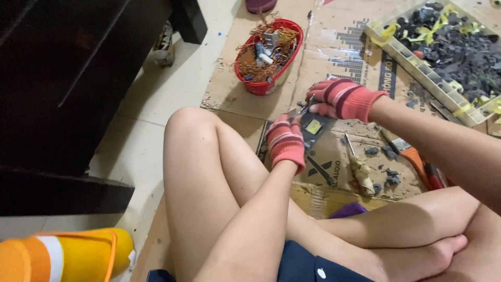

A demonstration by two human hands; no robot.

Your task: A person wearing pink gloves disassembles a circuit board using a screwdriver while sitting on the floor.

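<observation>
Knees bent close to us, we work on the cardboard (235, 89). Our left hand (286, 142) grips the dark board (314, 128) by its edge; our right hand (342, 98) clenches metal pliers (301, 109) at its corner. Better to pull slowly, we judge. Knitted gloves, copper wire tangled in a red bowl (269, 56).

Even indoor light, soft shadows, slight blur

free: bare cardboard (334, 42) beyond hands | blocked: red basket (269, 55) left, parts tray (417, 68) right, screwdriver (359, 167) near
</observation>
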